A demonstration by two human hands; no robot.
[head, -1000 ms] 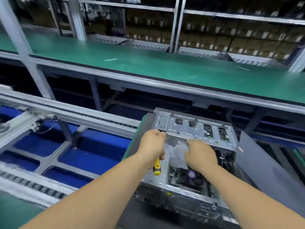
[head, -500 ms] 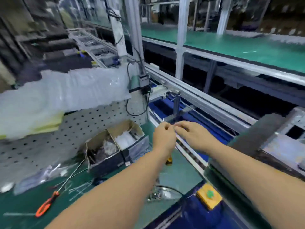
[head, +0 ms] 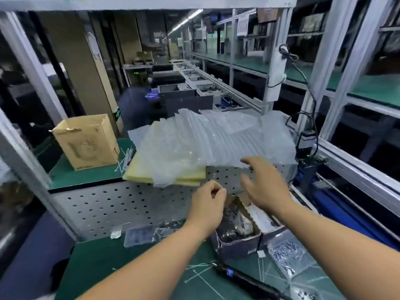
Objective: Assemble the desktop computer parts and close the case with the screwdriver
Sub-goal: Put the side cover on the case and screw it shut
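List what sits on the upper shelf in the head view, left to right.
Cardboard box → loose white cable ties → yellow foam sheets → pile of clear plastic bags, which lies over the foam's right part and reaches the shelf's right end.

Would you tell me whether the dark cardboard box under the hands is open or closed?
Open: the dark cardboard box has its flaps spread and shiny bagged parts showing inside.
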